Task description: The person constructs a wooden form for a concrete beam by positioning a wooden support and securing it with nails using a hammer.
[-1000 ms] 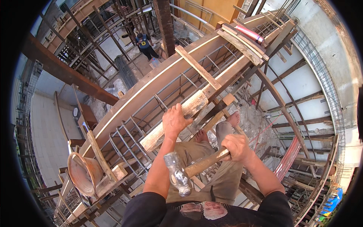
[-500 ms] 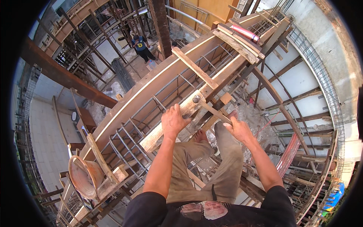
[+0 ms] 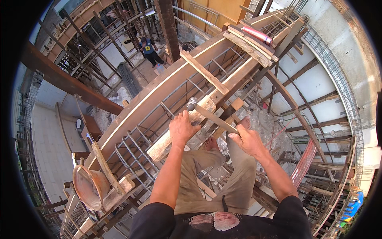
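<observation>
As head view is showing, left hand [image 3: 184,129] is gripping wood block [image 3: 162,145], fingers wrapping over it. Block is lying along near side of formwork [image 3: 244,75], beside rebar [image 3: 167,108]. Right hand [image 3: 248,140] is grasping hammer [image 3: 217,119] by handle; striking end is hovering at block's far edge, contact unclear. My read: safe blows are needing left fingers farther from striking end, block steady, face landing flat.

grey concrete wall [image 3: 352,49], littered floor [image 3: 274,124]
</observation>
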`<state>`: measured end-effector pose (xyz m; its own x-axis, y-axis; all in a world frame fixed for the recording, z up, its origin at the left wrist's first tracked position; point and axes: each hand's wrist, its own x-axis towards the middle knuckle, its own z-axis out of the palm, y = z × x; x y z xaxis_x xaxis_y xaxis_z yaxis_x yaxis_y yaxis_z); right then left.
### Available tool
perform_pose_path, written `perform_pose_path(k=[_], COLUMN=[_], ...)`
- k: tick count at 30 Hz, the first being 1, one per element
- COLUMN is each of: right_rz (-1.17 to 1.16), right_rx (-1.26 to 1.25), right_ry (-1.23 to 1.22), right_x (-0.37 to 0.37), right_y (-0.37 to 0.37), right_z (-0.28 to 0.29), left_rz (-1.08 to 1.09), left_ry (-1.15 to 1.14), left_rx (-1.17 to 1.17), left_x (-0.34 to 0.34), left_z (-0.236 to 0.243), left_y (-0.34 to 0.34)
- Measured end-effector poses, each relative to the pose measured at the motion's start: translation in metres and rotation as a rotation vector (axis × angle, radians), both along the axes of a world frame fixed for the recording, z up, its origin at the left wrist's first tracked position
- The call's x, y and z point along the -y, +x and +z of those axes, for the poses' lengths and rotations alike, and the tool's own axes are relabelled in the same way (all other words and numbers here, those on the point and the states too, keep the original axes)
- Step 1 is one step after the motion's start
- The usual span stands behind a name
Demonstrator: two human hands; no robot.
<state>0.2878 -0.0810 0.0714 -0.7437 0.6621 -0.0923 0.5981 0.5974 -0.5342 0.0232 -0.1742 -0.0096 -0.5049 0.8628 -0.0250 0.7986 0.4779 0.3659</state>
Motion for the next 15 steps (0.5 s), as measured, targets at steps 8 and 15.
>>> perform_pose_path(k=[8, 15], right_rz=[0.095, 0.285], right_rx=[-0.087, -0.585], right_ry=[0.175, 0.07], right_x=[-0.013, 0.03], right_y=[0.023, -0.027], right_z=[-0.031, 0.043], left_rz=[-0.003, 0.018], left_ry=[0.052, 0.011], left_rx=[0.017, -0.004], left_x=[-0.006, 0.011], left_z=[-0.002, 0.005], left_y=[0.005, -0.008])
